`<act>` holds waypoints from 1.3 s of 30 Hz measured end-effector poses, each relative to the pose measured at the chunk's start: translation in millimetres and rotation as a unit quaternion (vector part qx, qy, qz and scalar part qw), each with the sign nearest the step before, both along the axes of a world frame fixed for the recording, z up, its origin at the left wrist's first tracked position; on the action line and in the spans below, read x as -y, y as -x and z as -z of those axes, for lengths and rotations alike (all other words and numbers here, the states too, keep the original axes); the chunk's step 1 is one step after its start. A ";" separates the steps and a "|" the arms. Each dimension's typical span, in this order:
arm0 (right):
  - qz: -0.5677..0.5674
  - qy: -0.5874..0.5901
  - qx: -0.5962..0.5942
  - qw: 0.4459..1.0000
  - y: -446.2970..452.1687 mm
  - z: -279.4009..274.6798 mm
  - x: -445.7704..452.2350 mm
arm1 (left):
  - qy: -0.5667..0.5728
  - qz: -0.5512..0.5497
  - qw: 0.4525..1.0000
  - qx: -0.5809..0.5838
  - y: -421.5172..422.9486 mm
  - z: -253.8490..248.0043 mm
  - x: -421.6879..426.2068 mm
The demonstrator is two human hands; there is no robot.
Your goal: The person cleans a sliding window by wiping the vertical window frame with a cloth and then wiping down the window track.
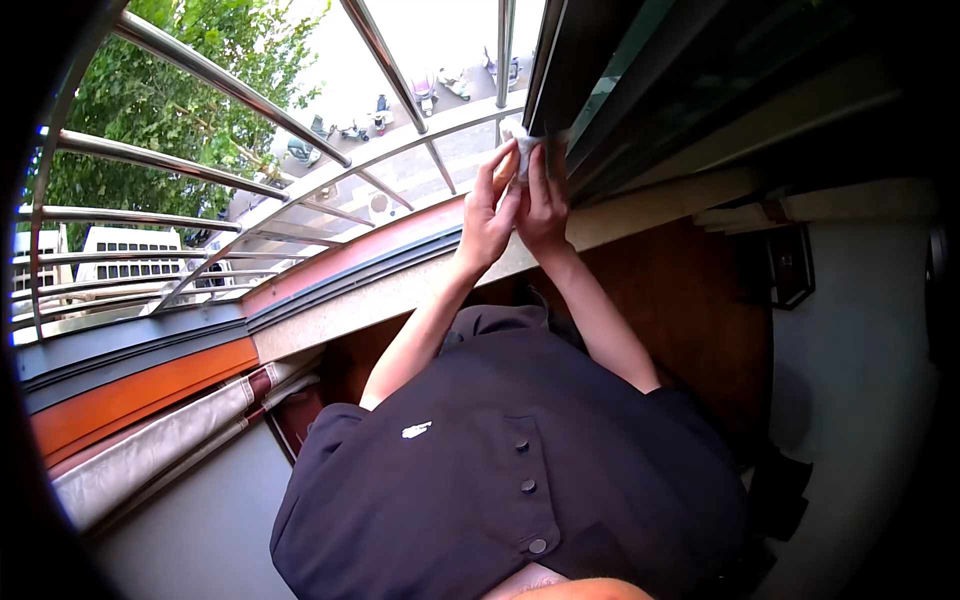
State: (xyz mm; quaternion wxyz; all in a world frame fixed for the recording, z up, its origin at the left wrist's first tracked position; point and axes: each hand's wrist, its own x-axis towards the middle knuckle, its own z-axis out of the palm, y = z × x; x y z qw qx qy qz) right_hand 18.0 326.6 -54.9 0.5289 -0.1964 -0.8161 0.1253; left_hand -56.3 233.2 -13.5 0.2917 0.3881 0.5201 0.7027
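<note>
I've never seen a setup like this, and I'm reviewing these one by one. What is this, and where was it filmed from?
There is no machine. A single camera, worn on a person's head, looks down past their dark shirt at their two bare hands. The left hand and right hand meet at a crumpled white cloth, possibly tissue, held in the fingers by a dark window frame. A pale sill passes beneath the forearms. Outside are metal bars, a leafy tree and parked scooters.
</note>
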 end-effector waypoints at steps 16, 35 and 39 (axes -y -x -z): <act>-0.055 0.158 0.018 0.986 -37.0 -12.9 47.5 | 0.066 -0.067 0.988 0.123 -32.9 0.6 29.4; -0.002 0.045 -0.045 0.998 6.1 -78.3 17.4 | -0.002 -0.136 0.938 -0.319 -17.7 -58.8 -2.4; 0.017 0.092 -0.027 0.995 1.2 -21.5 26.3 | 0.042 -0.128 0.940 -0.315 -17.3 -1.1 3.4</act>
